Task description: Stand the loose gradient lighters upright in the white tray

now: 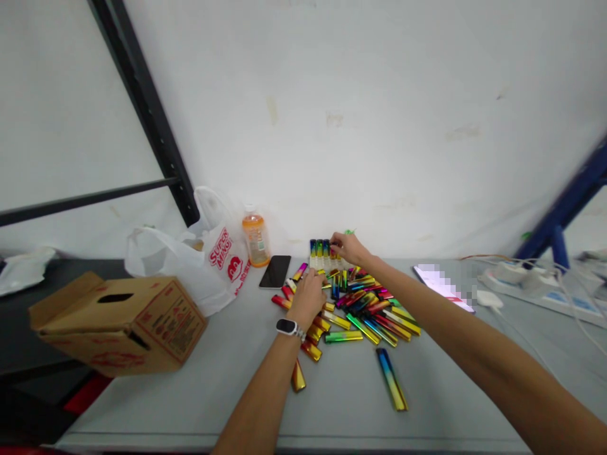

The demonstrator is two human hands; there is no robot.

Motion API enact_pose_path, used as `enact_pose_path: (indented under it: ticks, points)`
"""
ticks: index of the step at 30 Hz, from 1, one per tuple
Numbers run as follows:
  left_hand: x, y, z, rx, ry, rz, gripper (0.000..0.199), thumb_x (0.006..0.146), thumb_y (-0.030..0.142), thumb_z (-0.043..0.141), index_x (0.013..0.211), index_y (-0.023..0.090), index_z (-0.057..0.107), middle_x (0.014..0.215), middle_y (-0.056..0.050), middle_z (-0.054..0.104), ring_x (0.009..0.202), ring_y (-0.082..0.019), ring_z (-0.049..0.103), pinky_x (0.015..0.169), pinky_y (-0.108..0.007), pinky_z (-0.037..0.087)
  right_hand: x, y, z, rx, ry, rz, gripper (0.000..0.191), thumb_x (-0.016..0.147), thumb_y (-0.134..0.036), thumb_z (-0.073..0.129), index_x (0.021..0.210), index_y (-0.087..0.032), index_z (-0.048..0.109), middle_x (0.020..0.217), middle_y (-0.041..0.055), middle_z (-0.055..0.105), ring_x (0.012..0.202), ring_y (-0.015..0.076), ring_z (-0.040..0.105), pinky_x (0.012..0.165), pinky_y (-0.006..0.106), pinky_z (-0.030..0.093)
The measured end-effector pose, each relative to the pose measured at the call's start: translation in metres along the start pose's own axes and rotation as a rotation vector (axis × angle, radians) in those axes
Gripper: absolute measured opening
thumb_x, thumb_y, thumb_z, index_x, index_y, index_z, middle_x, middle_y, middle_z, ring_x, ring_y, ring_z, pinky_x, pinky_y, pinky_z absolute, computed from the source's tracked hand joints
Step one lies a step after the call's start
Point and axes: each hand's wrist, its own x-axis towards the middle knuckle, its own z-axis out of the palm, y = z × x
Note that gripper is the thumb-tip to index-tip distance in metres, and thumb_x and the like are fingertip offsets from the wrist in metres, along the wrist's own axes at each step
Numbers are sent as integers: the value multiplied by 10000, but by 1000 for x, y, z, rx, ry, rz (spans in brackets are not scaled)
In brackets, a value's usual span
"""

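A loose pile of slim, shiny metallic tubes (365,303), which look like lighter casings in yellow, red, green, blue and pink, lies on the grey table. Behind it several blue-and-yellow casings (319,248) stand upright in a row in a pale, see-through holder (318,262). My right hand (349,248) is at the right end of that row, its fingertips pinched on a casing there. Over the left part of the pile my left hand (308,294), with a watch on the wrist, has its fingers curled down; what they hold is hidden.
One blue-to-yellow casing (392,380) lies apart near the front. To the left are a cardboard box (156,322), a white plastic bag (213,253), an orange bottle (256,237) and a black phone (275,272). On the right are a lit phone (441,285) and a power strip (545,294) with cables.
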Motion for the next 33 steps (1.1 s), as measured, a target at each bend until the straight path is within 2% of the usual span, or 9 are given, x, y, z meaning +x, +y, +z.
enact_pose_path:
  ticks: [7,11,13,18,21,23,25,28,33]
  points:
    - [5,-7,13,-99,17,12,323,774,-4,501,1011,158,650,1084,-122,633,1076,-239,591,1008,-373,444,7,3,3,-30,-63,16,133,859,-156,590,925,-149,705,814,41,679,716,152,585,719,259,441]
    - [8,-7,14,-234,107,47,216,845,66,493,999,175,597,1075,-107,623,1056,-228,586,982,-374,456,1,-4,-2,-217,20,-36,204,912,-251,587,995,-166,753,1031,118,597,949,208,571,856,302,425]
    - [8,-4,11,-367,162,63,168,893,130,487,1034,187,557,1057,-95,630,1034,-222,598,955,-369,463,-4,-8,-4,-302,21,-36,265,938,-310,566,1077,-186,754,1062,135,550,1018,241,537,896,332,404]
    - [6,10,6,-734,147,81,228,978,294,413,1182,199,455,794,-6,621,698,-168,618,734,-299,476,-14,-11,-10,-415,-23,3,354,970,-389,504,1209,-234,714,1068,143,514,1037,280,487,907,387,380]
    - [5,16,4,-820,189,73,264,974,353,437,1189,203,464,737,24,593,605,-134,560,648,-253,435,-20,-11,-12,-422,-43,-18,405,956,-381,526,1308,-219,644,1097,158,524,1067,295,485,921,399,378]
    - [4,18,1,-847,216,63,260,953,371,486,1154,207,497,723,28,607,592,-122,544,619,-233,412,-26,-14,-12,-322,17,3,480,946,-392,540,1382,-191,566,1122,160,536,1047,281,514,913,387,393]
    - [4,18,-2,-879,221,42,246,927,380,537,1101,209,510,707,29,637,567,-113,539,595,-219,399,-34,-22,-10,-89,128,77,473,972,-434,479,1355,-169,559,1074,130,575,957,240,559,860,349,420]
    - [2,16,-6,-913,215,6,245,885,395,605,1011,211,503,667,34,657,559,-116,567,573,-207,396,-53,-39,-8,317,210,207,501,1001,-543,319,1034,-173,655,786,30,594,747,182,568,705,293,425]
    - [-2,17,-8,-890,209,28,244,824,409,679,830,178,599,654,11,642,608,-134,595,596,-223,434,-90,-62,-2,530,180,215,467,903,-604,491,686,-196,559,586,-30,497,569,139,461,545,262,325]
